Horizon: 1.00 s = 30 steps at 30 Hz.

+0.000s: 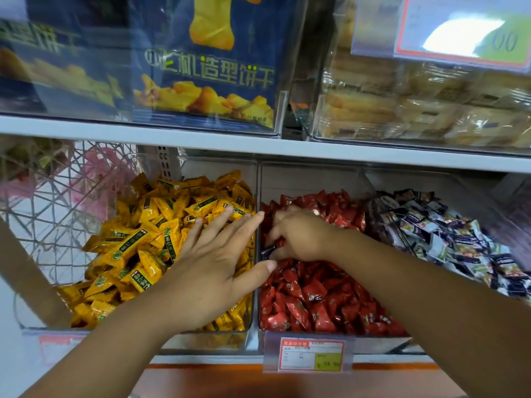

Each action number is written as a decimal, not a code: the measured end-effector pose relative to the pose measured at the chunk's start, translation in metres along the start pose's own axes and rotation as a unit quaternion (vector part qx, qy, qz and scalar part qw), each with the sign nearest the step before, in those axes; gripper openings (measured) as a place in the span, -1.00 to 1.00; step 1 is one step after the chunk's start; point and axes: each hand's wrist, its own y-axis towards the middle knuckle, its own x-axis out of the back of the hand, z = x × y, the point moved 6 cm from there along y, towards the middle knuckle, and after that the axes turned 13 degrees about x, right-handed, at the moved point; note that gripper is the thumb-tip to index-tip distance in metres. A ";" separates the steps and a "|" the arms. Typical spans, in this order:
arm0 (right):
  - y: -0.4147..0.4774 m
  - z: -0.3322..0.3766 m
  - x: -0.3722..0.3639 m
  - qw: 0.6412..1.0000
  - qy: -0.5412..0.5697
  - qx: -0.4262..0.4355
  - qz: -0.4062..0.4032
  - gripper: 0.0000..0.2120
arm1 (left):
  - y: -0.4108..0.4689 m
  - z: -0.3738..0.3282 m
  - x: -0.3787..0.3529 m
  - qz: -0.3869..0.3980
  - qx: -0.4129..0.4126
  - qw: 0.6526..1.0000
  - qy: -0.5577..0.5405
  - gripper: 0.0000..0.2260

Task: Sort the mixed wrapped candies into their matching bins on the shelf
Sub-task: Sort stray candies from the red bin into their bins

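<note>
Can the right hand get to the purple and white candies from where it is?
Probably yes. The right hand, pinching a dark candy, is in the red candies, and the purple and white candies lie uncovered right next to those, with nothing in between.

looks like a shop: price tag [311,354] clipped right below the bulk red candies [316,294], packaged biscuit boxes [207,67] on the shelf above them

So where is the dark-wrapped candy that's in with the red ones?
Head view, centre: the dark-wrapped candy is pinched by the right hand at the left edge of the red candies, beside the divider from the yellow candies.
</note>
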 end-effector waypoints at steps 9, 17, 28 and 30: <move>-0.070 -0.007 0.024 0.897 0.326 -0.110 -0.277 -0.93 | -0.007 -0.001 0.005 -0.044 -0.005 0.999 -0.019 -0.26; -0.139 -0.009 0.066 0.861 0.215 -0.183 -0.424 -0.87 | -0.022 -0.003 -0.001 -0.067 -0.025 0.997 0.016 -0.14; -0.233 -0.078 0.034 0.803 0.185 -0.386 -0.415 -0.72 | -0.014 -0.016 -0.004 -0.067 -0.006 0.996 0.061 -0.16; -0.234 -0.077 0.035 0.814 0.131 -0.400 -0.400 -0.64 | -0.013 -0.018 -0.004 -0.068 0.002 0.996 0.059 -0.15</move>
